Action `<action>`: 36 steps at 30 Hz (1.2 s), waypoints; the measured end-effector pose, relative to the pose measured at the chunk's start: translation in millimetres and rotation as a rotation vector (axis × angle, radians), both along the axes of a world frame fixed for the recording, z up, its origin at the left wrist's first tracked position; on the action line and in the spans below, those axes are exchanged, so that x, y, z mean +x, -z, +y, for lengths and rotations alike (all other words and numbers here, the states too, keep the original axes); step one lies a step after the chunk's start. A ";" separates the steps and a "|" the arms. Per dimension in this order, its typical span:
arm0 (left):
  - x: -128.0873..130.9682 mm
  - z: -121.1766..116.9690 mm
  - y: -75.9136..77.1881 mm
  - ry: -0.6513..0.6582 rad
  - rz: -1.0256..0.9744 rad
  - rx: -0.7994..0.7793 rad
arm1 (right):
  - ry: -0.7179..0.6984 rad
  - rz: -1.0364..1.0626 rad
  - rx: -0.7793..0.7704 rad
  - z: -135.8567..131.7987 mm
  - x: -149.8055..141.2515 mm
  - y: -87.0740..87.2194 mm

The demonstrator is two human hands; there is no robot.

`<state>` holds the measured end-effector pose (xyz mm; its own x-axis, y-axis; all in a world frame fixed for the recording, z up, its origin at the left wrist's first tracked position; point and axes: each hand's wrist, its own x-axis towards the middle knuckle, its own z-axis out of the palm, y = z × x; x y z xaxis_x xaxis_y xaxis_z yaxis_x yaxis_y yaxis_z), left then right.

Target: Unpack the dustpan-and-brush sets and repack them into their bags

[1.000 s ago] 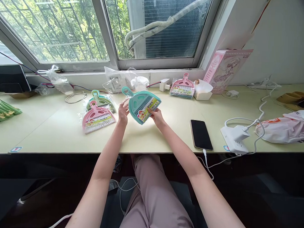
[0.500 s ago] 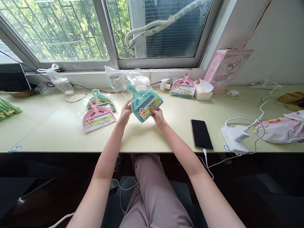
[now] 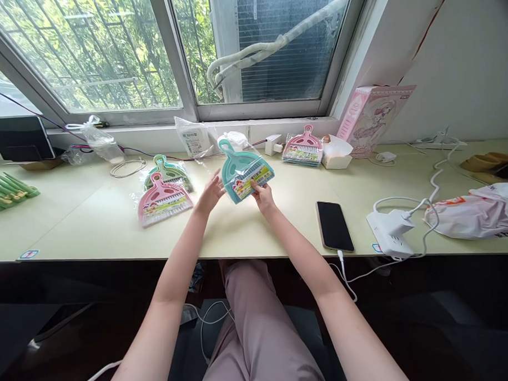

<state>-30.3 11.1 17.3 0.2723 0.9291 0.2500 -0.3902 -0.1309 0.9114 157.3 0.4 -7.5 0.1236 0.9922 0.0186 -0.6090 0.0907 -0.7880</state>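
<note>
Over the bench (image 3: 277, 230) before you is the held dustpan (image 3: 246, 172); to its left, the front dustpan (image 3: 164, 203) lies before the rear dustpan (image 3: 177, 174). To your right lie the phone (image 3: 335, 226), the power strip (image 3: 386, 235), then the bag (image 3: 478, 212). Behind, left to right, you have the tablet (image 3: 20, 138), dustpan stack (image 3: 303, 149), tissues (image 3: 336, 154) and box (image 3: 373, 122).

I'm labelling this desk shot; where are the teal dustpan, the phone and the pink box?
Teal dustpan (image 3: 236, 161), head view: pan, below the handle.
Phone (image 3: 335, 226), head view: middle of its dark screen.
Pink box (image 3: 372, 123), head view: middle of its printed front.
</note>
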 end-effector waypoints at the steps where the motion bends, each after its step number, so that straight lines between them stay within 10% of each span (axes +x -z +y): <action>1: 6.4 -1.1 1.8 -0.069 -0.042 0.009 | -0.022 0.000 0.001 -1.2 -2.7 -0.1; 9: 48.1 -7.4 22.9 -0.088 -0.044 -0.075 | 0.126 0.073 -0.014 -2.3 -13.1 1.6; 27: 43.3 -11.9 18.3 -0.026 0.115 -0.024 | 0.235 0.194 -0.269 3.5 7.8 -2.9; 36: 30.5 -6.1 10.7 -0.186 0.047 -0.009 | -0.063 0.082 0.016 0.8 0.6 -9.4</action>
<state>0.2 5.0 6.6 0.1066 0.9666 0.2330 -0.3173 -0.1890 0.9293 157.9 1.2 1.9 0.0630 0.9977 0.0269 -0.6760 0.0625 -0.7342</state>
